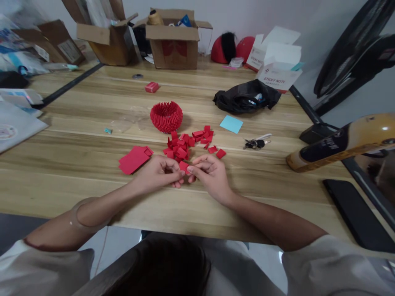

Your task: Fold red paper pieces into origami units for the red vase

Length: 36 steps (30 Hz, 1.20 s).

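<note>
Between my two hands is a small piece of red paper (184, 167), pinched from both sides above the wooden table. My left hand (163, 172) grips its left edge with thumb and fingers. On the other side, my right hand (209, 173) holds the right edge the same way. Just beyond lies a loose pile of small red paper pieces (179, 147), some of them folded. A stack of flat red paper sheets (134, 160) rests left of my left wrist. Behind the pile stands a round red bowl of interlocked folded paper (166, 117).
A blue paper square (231, 124), keys (256, 142) and a black plastic bag (247, 97) lie to the right. A yellow bottle (342, 142) and a black phone (358, 211) are near the right edge. Cardboard boxes (174, 51) line the back; a small red packet (152, 87) lies nearer.
</note>
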Available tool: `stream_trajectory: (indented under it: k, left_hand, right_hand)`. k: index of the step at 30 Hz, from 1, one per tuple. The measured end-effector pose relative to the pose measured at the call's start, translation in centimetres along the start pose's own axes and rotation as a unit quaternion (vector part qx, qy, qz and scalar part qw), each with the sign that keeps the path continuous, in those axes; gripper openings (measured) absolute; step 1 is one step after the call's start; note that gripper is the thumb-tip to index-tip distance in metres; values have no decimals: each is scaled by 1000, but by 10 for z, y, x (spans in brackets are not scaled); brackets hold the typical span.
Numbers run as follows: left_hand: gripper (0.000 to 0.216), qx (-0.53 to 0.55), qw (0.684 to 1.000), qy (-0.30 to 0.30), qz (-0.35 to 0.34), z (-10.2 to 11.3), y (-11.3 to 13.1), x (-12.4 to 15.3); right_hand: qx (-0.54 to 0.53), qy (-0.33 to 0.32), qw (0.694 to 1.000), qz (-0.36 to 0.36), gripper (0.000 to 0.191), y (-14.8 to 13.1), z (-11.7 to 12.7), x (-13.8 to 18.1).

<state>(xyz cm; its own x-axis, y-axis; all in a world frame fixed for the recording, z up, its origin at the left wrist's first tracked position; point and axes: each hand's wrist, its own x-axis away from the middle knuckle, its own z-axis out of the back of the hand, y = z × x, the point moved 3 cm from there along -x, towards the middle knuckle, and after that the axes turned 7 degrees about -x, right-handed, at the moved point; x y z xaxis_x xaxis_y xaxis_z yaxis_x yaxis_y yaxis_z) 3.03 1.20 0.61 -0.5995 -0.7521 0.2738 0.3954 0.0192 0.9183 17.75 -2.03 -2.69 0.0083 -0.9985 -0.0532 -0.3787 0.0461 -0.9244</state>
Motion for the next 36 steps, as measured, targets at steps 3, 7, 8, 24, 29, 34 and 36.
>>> stream_trajectory:
  k: [3,7,8,24,29,34,36]
  left_hand:
    - [20,-28,999,16,-10,-1,1,1]
    - [22,-76,996,38,-39,-2,0,2]
    - [22,-76,995,40,-44,-2,-1,1]
    - [14,134,989,67,20,7,-5,-5]
    - [16,107,988,115,11,10,-9,-5]
    - [19,95,990,105,8,8,-8,-4]
    - [20,94,991,97,14,7,-7,-4]
  right_hand:
    - [-20,-10,1000,-10,20,1,1,-2]
    - [12,-49,998,-35,14,5,3,-3]
    - [22,-53,998,-31,12,6,4,-4]
    - [218,-102,942,234,26,-14,6,3]
    - [114,-30,991,69,13,-7,9,-2]
    - [38,-39,998,-24,13,0,7,-3]
    - [36,-45,998,-33,15,1,6,-3]
